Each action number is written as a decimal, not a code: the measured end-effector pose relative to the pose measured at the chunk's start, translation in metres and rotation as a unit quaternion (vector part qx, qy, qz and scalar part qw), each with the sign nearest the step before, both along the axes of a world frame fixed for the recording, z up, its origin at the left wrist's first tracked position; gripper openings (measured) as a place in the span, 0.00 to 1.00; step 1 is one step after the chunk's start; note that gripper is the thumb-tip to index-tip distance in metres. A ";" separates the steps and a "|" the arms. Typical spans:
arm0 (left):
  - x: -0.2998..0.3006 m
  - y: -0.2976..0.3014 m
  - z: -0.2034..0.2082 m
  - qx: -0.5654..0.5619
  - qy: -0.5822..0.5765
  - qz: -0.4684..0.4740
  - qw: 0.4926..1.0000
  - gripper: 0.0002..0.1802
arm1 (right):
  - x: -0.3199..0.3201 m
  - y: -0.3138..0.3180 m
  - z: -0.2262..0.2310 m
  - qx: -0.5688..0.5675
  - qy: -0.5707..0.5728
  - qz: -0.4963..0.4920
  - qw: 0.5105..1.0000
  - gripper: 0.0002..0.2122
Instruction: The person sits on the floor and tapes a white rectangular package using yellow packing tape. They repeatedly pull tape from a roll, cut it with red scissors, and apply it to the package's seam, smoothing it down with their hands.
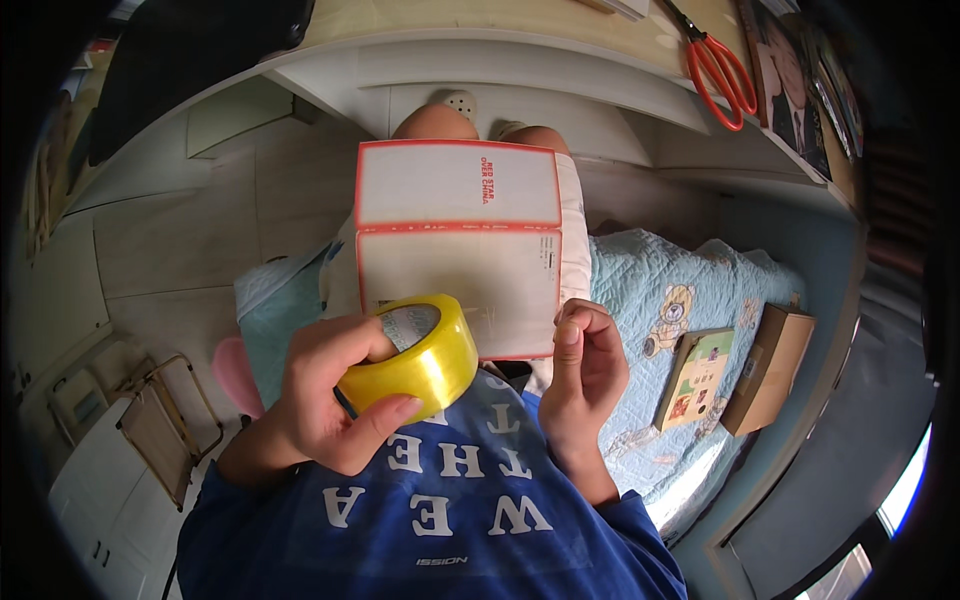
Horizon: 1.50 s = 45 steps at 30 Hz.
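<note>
In my left hand is a roll of yellow packing tape. My fingers go into its core and the thumb presses on its outer face. Across my lap lies a white book cover with red edges and a worn red crease across it. The roll overlaps the cover's near left part and hides it there. Beside the cover's near right corner, my right hand is closed in a pinch, thumb against forefinger. Whatever those fingertips hold is too small to make out.
A desk edge runs along the far side, with orange-handled scissors and magazines at its right. On the blue quilt to my right are a booklet and a cardboard box. A folding frame stands at left.
</note>
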State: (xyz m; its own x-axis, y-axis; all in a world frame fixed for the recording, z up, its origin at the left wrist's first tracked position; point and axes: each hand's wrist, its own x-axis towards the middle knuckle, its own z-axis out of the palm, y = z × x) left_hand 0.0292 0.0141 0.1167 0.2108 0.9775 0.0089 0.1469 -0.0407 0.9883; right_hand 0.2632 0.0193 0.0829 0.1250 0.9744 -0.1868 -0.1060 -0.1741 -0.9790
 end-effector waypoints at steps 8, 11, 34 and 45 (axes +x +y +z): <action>0.001 0.019 0.024 -0.062 0.084 -0.007 0.994 0.14 | 0.001 -0.003 -0.023 -0.091 0.072 0.008 0.993 0.04; 0.001 0.029 0.024 -0.081 0.122 0.000 0.989 0.14 | -0.009 -0.006 -0.026 -0.061 0.056 -0.021 0.996 0.03; 0.003 0.036 0.089 -0.058 0.191 0.055 0.978 0.12 | 0.071 0.138 -0.005 0.377 -0.353 -0.159 0.841 0.07; 0.007 0.028 0.107 -0.041 0.262 0.048 0.963 0.12 | 0.096 0.292 0.024 0.179 -0.716 0.042 0.674 0.24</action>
State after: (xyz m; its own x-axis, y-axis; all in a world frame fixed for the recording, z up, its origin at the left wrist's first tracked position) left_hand 0.0367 0.0418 0.2237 0.0744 0.9855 -0.1528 0.6249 0.0733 0.7773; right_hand 0.3594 0.3111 0.1074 -0.1298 0.9400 0.3154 0.9871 0.1527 -0.0489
